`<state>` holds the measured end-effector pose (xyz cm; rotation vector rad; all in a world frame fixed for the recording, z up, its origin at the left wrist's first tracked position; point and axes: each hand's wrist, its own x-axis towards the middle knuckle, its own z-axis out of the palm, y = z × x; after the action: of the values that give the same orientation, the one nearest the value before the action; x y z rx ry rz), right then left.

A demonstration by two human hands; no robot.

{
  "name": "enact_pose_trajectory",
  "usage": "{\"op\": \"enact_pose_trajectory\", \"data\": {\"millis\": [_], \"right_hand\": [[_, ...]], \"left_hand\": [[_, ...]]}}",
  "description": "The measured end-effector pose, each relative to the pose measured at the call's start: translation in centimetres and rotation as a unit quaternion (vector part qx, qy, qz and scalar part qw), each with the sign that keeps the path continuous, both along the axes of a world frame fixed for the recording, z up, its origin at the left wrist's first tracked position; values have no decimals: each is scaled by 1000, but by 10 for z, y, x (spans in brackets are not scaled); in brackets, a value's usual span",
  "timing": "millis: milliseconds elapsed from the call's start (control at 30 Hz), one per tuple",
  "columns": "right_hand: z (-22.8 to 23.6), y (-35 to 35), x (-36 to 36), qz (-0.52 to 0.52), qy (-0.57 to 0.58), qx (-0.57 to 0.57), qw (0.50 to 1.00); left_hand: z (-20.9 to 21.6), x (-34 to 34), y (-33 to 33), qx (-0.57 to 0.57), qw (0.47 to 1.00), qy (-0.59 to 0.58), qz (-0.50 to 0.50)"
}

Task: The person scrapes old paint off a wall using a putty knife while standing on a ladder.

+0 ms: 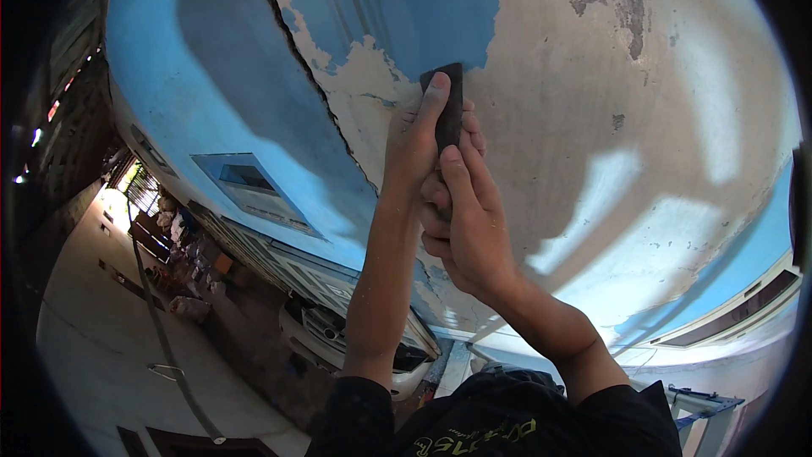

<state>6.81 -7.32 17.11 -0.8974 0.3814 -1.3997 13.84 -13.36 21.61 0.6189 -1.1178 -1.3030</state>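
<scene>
Raised in front of me, a dark, flat, rectangular tool lies against the wall at the lower edge of a blue paint patch. I cannot make out its exact kind. My left hand is closed around it, thumb laid along its face. Just below, my right hand grips the tool's lower end, its thumb close to the left hand. Around the tool the wall is bare grey-beige plaster where paint is gone. Ragged paint edges border the blue patch. The tool's lower part is hidden by my fingers.
A long dark crack runs down the wall to the left. Beyond it is a blue-framed window. A light-coloured car stands below left, near piled clutter. A metal frame stands at lower right.
</scene>
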Motion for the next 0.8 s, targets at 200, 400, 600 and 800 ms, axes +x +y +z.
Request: {"op": "enact_pose_trajectory", "data": {"millis": [200,400,600,800], "right_hand": [[-9,5,-2,4,23,17,1000],[1,-4,7,26,14,-45,999],[-6,0,7,-48,47,-15,998],[-8,0,5,-21,37,-7,999]], "left_hand": [[-22,4,-8,-32,999,-33,4],[-7,11,-9,-47,999,-12,8],[-6,8,-7,-75,997,-30,-10],[-18,7,-7,-21,999,-25,-6]]}}
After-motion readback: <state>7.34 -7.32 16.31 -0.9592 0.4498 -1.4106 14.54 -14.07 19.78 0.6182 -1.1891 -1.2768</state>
